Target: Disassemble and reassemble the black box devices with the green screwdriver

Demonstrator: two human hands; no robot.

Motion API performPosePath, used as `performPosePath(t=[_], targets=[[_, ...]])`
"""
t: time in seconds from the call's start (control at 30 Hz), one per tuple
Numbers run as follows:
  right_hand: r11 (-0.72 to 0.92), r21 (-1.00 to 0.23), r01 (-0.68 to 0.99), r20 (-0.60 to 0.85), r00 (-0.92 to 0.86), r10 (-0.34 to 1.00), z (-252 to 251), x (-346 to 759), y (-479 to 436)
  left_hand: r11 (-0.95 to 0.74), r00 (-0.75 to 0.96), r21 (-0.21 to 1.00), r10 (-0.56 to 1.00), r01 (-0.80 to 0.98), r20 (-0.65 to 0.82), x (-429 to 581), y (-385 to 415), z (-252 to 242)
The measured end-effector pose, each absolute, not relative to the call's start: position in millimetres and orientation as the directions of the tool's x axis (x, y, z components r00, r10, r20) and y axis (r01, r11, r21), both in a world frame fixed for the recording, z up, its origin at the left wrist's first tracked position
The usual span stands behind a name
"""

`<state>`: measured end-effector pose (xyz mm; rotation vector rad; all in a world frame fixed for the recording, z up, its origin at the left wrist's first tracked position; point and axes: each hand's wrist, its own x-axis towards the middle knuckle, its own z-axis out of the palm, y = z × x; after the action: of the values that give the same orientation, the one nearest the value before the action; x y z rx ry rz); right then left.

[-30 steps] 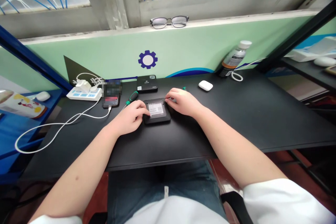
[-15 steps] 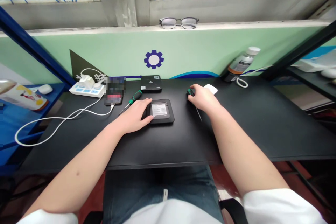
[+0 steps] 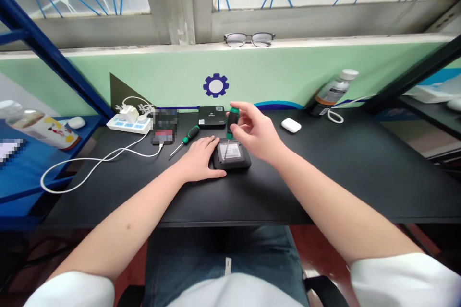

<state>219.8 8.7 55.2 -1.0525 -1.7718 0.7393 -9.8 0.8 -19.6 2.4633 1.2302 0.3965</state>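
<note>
A square black electronic device [image 3: 245,159] with a white label in its recessed top lies on the desk. My left hand [image 3: 200,159] grips its left side, thumb along the front edge and fingers towards the back. In my right hand [image 3: 257,133] is a green-and-black screwdriver [image 3: 233,123], pinched by the handle and held nearly upright. Its shaft points down over the left part of the label; whether the tip touches the device I cannot tell. A second screwdriver [image 3: 190,135] with the same colours lies just behind my left hand.
Behind the device sits a flat black box [image 3: 212,118]. To the left are a phone [image 3: 163,127] on a white cable and a power strip [image 3: 129,123]. A white earbud case [image 3: 291,125] and a leaning bottle [image 3: 333,91] stand right; glasses [image 3: 249,40] rest on the ledge.
My right hand has carried the screwdriver leftwards from beside the white case to above the device, turning it more upright. My left hand stays at the device's left side. The view has shifted slightly.
</note>
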Motion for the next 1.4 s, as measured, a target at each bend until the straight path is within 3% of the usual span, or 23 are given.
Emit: performPosePath(t=[0.17, 0.43, 0.57, 0.8, 1.0, 1.07, 1.27, 1.4], targets=[[0.609, -0.708, 0.357, 0.517, -0.326, 0.792, 51.2, 208.7, 6.8, -0.586, 0.593, 0.424, 0.794, 0.690, 0.133, -5.5, 0.8, -23.8], [0.830, -0.463, 0.313, 0.781, -0.298, 0.548, 30.7, 200.0, 9.7, -0.596, 0.615, 0.420, 0.781, 0.684, 0.107, -4.9, 4.8, -22.2], [0.859, -0.377, 0.345, 0.862, -0.209, 0.462, 25.1, 200.1, 2.8, -0.613, 0.630, 0.417, 0.768, 0.671, 0.114, -2.2, 6.4, -17.6], [0.832, -0.441, 0.335, 0.858, -0.112, 0.500, 24.6, 206.0, -3.4, -0.614, 0.620, 0.404, 0.773, 0.679, 0.133, -2.3, 5.6, -22.2], [0.754, -0.655, -0.049, 0.755, -0.082, 0.650, 16.6, 197.5, -5.4, -0.627, 0.636, 0.438, 0.757, 0.644, 0.150, -7.7, 7.7, -22.3], [0.772, -0.632, -0.064, 0.774, -0.086, 0.627, 15.5, 195.9, -7.4, -0.635, 0.643, 0.444, 0.750, 0.632, 0.157, -8.4, 8.4, -22.0], [0.868, -0.487, 0.101, 0.859, -0.123, 0.497, 23.9, 200.8, -10.1, -0.635, 0.649, 0.426, 0.749, 0.645, 0.135, -8.2, 9.8, -20.6], [0.870, -0.473, 0.135, 0.857, -0.158, 0.491, 28.5, 204.1, -10.5, -0.642, 0.653, 0.423, 0.744, 0.640, 0.140, -8.8, 9.2, -17.7]])
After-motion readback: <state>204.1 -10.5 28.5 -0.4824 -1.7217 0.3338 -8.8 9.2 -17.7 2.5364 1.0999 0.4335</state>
